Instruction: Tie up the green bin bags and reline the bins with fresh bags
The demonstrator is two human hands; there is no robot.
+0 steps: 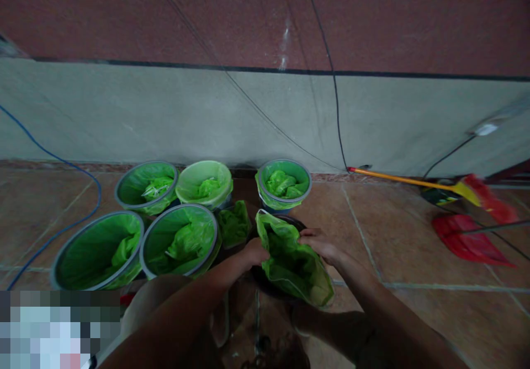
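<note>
A green plastic bag (pixel 292 261) is spread over a dark bin (pixel 265 281) on the tiled floor in front of me. My left hand (pixel 254 252) grips the bag's left edge with closed fingers. My right hand (pixel 321 245) pinches the bag's far right edge near the bin's rim. The bag hangs partly inside the bin and partly over its near side. Most of the bin is hidden by the bag and my arms.
Several grey bins lined with green bags (pixel 180 242) stand to the left and behind, by the wall. A loose green bag (pixel 234 224) lies between them. A red broom (pixel 488 198) and red dustpan (pixel 467 242) lie at the right. A blue cable (pixel 83 203) runs at the left.
</note>
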